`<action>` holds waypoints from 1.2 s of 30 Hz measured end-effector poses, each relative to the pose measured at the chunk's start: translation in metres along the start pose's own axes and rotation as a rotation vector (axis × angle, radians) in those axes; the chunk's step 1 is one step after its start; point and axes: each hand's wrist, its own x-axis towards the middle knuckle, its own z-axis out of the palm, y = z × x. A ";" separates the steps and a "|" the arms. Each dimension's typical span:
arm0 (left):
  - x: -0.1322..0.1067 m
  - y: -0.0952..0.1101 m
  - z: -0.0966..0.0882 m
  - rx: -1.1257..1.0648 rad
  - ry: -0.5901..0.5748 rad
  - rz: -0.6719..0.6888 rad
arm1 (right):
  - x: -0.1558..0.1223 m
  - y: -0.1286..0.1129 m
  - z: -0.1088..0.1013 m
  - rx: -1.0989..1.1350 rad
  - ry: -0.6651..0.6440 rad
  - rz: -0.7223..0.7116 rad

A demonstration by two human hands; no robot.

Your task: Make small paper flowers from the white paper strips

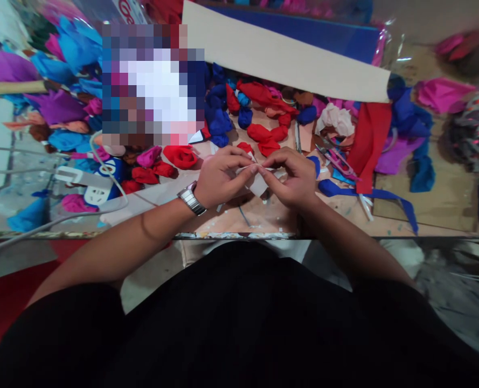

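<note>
White slip (258,186), pinched by left hand (224,176) and right hand (292,176); I judge it a shaping step, next calling for even tension. Red rosette (181,157): left of grip.

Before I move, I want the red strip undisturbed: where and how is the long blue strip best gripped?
Probably pinch the long blue strip by its narrow right-hand end, coming from the right: that end extends beyond the red strip, which seems to cross it farther left.
</note>
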 end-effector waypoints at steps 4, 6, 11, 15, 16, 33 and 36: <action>0.000 0.000 0.000 -0.002 -0.010 -0.009 | -0.001 0.002 0.000 -0.008 -0.019 -0.003; 0.000 -0.001 0.000 -0.005 -0.013 -0.014 | -0.001 0.002 0.000 -0.006 -0.021 -0.016; 0.002 0.001 0.000 -0.044 -0.016 -0.050 | 0.000 0.001 -0.002 -0.017 -0.057 -0.049; 0.003 0.001 0.000 -0.109 -0.021 -0.068 | 0.001 0.002 -0.002 -0.010 -0.052 -0.092; 0.003 0.001 0.001 -0.121 -0.023 -0.068 | 0.001 0.002 -0.002 -0.015 -0.050 -0.091; 0.002 -0.002 0.002 -0.126 -0.028 -0.073 | -0.001 -0.001 -0.003 0.005 -0.046 0.045; 0.003 -0.004 0.002 -0.129 -0.020 -0.077 | -0.003 0.001 -0.004 0.070 -0.064 0.045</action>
